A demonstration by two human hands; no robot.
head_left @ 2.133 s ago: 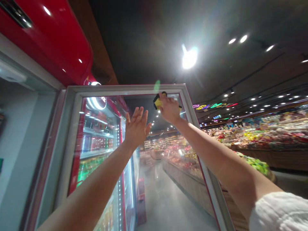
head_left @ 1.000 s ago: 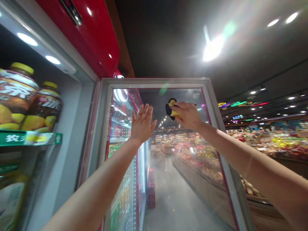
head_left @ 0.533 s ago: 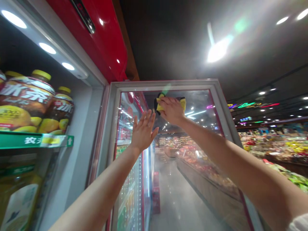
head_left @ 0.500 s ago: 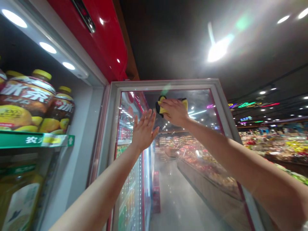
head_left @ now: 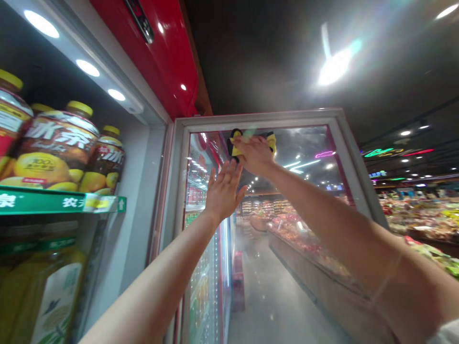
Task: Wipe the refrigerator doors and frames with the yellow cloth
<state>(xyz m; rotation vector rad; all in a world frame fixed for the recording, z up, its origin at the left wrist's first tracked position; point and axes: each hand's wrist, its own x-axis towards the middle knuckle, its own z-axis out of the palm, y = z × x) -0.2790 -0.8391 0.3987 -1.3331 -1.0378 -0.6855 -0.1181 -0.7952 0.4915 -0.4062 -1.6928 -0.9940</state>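
A glass door (head_left: 258, 258) with a grey frame fills the middle of the view. High on its pane, my right hand (head_left: 254, 154) presses a yellow and black cloth (head_left: 271, 142) to the glass, just under the top frame. Parts of the cloth stick out on both sides of the hand. Below and left of it, my left hand (head_left: 224, 188) is raised at the pane with its fingers spread and nothing in it. The fingertips of my left hand are near the cloth's lower left edge.
At the left, bottles (head_left: 53, 143) with yellow caps stand on a shelf with a green edge strip (head_left: 43, 200). A red cabinet top (head_left: 165, 57) overhangs the door's hinge side. Store displays (head_left: 423, 215) lie beyond at the right.
My right hand and the cloth have moved left across the glass, closer to my left hand. The view has shifted, so the door and shelf appear further right.
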